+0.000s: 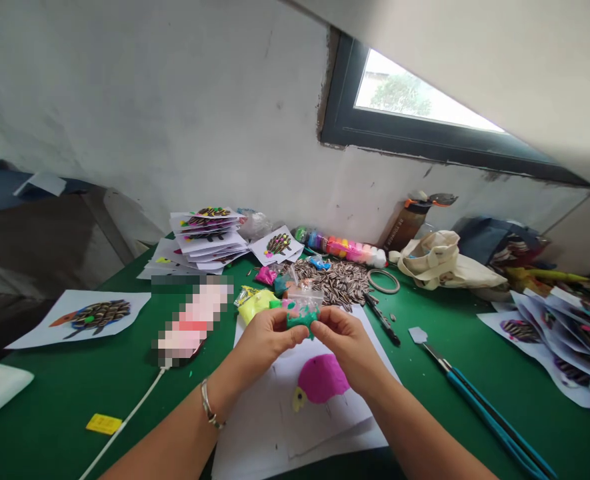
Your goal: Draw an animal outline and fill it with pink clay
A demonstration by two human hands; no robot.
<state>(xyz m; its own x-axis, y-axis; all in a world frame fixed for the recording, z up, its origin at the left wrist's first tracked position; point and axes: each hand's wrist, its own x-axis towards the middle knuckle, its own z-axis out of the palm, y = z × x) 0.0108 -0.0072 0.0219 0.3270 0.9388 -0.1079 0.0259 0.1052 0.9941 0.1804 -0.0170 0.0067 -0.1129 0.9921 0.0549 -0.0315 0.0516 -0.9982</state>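
My left hand (267, 340) and my right hand (343, 337) pinch a small clear bag of green clay (302, 315) between them, above the paper. Below the hands, a white sheet (255, 427) bears a flat magenta clay body (325, 379) with a yellow clay head (299, 399) and a dark eye. Thin drawn lines show under the body. A yellow clay packet (255, 304) lies just beyond my left hand, and a small pink packet (265, 275) is farther back. Sunflower seeds (342, 280) are heaped behind my right hand.
Stacked seed pictures (215, 250) stand at the back left, more (565, 347) at the right. A black pen (382, 320), tape ring (383, 281), blue-handled tool (489, 413), cloth bag (439, 260), bottle (407, 223) and row of coloured clay (345, 248) surround the work. A cable (129, 417) crosses the left.
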